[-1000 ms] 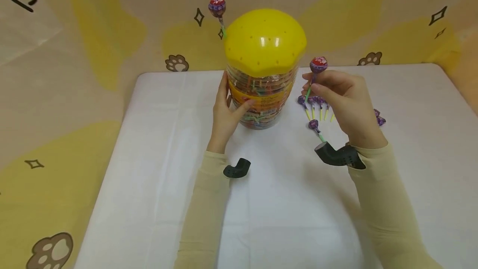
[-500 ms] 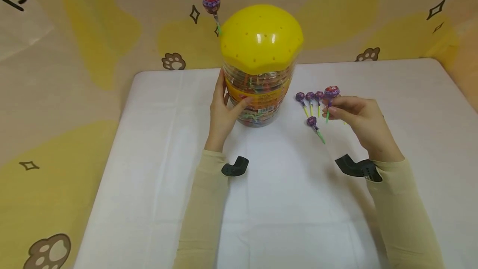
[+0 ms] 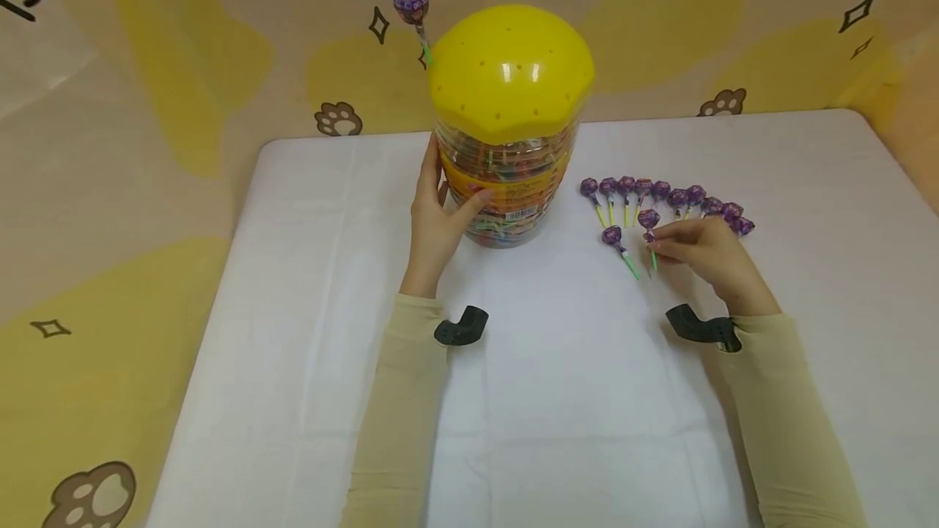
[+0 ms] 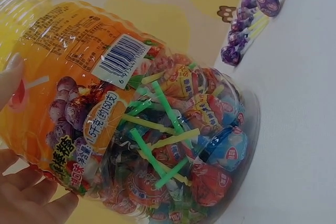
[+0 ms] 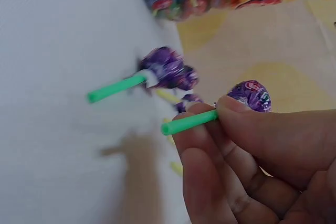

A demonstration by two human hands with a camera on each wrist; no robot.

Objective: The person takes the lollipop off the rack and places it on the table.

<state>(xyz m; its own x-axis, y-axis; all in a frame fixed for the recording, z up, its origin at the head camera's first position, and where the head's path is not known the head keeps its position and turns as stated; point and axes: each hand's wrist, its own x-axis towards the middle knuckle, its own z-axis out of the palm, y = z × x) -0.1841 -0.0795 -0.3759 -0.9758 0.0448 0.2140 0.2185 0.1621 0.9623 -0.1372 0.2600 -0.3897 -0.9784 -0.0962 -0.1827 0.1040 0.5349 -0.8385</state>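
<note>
My left hand [image 3: 436, 222] grips the side of a clear plastic jar of lollipops [image 3: 524, 194], its thumb lying across the orange label. The jar has a domed yellow lid [image 3: 513, 76] with small holes, and one lollipop [image 3: 412, 4] sticks up at the lid's left edge. Between thumb and fingertips, my right hand [image 3: 704, 255] pinches the green stick of a purple-wrapped lollipop [image 3: 649, 220]. In the right wrist view this held lollipop [image 5: 252, 94] is a little above the table. To its left lies another green-stick lollipop [image 3: 612, 236] on the cloth.
Behind the right hand, a row of several purple lollipops [image 3: 626, 186] with yellow sticks runs along the white table [image 3: 557, 398]. A yellow and beige backdrop [image 3: 242, 39] rises behind the table's far edge. Black wrist devices [image 3: 462, 326] sit on both sleeves.
My right hand has come down from beside the jar toward the table with the lollipop, moving away from the lid. The left hand stays on the jar.
</note>
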